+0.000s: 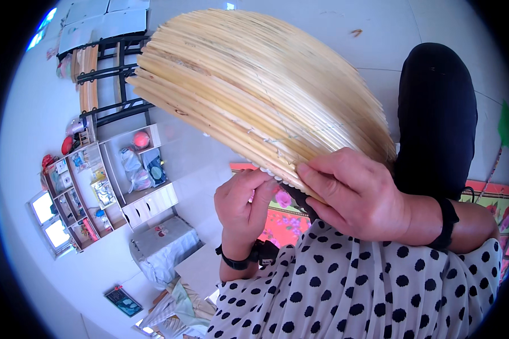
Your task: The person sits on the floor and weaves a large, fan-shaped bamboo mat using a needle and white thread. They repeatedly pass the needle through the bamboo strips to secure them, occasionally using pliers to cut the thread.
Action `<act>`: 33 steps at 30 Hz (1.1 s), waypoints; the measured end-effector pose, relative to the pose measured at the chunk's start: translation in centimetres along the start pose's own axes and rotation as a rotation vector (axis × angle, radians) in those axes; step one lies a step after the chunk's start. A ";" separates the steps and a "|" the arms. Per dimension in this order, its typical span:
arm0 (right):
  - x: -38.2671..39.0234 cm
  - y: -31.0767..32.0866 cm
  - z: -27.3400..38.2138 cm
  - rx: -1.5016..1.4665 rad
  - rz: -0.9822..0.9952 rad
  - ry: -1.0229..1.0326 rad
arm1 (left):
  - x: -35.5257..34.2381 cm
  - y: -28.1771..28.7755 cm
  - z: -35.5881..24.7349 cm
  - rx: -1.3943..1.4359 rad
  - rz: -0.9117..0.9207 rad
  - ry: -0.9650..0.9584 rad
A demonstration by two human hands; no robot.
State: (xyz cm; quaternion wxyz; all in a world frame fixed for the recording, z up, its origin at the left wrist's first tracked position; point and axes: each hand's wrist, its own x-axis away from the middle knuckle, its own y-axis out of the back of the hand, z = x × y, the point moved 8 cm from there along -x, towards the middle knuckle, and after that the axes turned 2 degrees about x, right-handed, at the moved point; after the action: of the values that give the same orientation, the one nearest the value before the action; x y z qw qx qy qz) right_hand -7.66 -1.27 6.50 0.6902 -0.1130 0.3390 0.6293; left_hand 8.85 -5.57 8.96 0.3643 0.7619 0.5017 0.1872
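Head view: left of your dark trouser leg [437, 113], the straw mat [260, 73] likely wants even, gentle pressure; your right hand [359, 195] pinches its edge; whether your left hand [240, 204] grips, you can't tell.

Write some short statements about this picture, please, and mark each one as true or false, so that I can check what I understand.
1. The right hand holds the edge of the pale sticks. True.
2. The pale sticks are bundled upright in a bucket. False: they lie side by side in a broad, curved spread, held by hand.
3. The left wrist is bare. False: a dark band goes around it.
4. A round red thing is in the shelf unit on the left of the picture. True.
5. The person's shirt is plain black. False: it is whitish with black dots.
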 end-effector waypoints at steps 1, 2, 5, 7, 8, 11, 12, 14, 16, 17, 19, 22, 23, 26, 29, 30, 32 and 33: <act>0.1 -0.1 0.2 0.032 0.012 0.020 | 0.2 0.0 0.1 0.004 -0.005 0.028; 0.1 -0.2 0.3 0.064 0.024 0.040 | 0.4 0.1 0.2 0.006 -0.006 0.059; 0.1 -0.4 1.2 0.191 0.051 0.103 | 0.7 0.2 0.3 -0.019 -0.001 0.098; 0.2 -0.4 1.5 0.217 0.062 0.120 | 0.7 0.2 0.4 -0.079 0.015 0.054; 0.3 -0.5 1.5 0.228 0.069 0.125 | 0.6 0.1 0.5 -0.070 0.014 0.042; 0.3 -0.5 1.9 0.216 0.082 0.125 | 0.8 0.3 0.2 -0.078 0.006 0.031; 0.3 -0.6 2.1 0.220 0.074 0.123 | 0.9 0.4 0.0 -0.094 0.005 0.031; 0.4 -0.7 2.0 0.224 0.074 0.111 | 0.8 0.4 0.1 -0.098 0.003 0.019; 0.3 -0.7 1.9 0.187 0.085 0.090 | 0.9 0.4 0.1 -0.104 -0.002 0.018; 0.4 -0.7 1.9 0.175 0.088 0.092 | 1.0 0.4 0.1 -0.103 -0.001 0.029; 0.5 -0.7 1.8 0.163 0.092 0.096 | 1.0 0.4 0.2 -0.091 0.002 0.041; 0.6 -0.7 1.4 0.160 0.101 0.089 | 0.8 -0.1 0.8 -0.063 0.010 0.031; 0.6 -0.7 1.3 0.165 0.097 0.085 | 0.7 -0.2 1.0 -0.055 0.013 0.023; 0.5 -0.6 1.4 0.130 0.088 0.085 | 0.9 0.1 0.5 -0.066 0.009 0.036; 0.7 -0.5 1.2 0.134 0.081 0.088 | 0.8 0.0 0.7 -0.067 0.010 0.035; 0.7 -0.5 1.1 0.147 0.082 0.089 | 0.7 0.0 0.9 -0.069 0.011 0.032; 0.5 -0.1 1.4 0.109 0.069 0.095 | 1.0 0.7 0.0 -0.101 0.006 0.058; 0.4 0.1 1.6 0.082 0.058 0.098 | 1.2 1.0 -0.4 -0.112 0.003 0.070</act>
State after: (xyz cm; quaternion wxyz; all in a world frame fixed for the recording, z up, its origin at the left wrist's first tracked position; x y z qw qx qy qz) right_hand -7.25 -0.02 7.43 0.6582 -0.1052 0.4011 0.6284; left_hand 9.75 -4.56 9.87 0.3883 0.7341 0.5017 0.2423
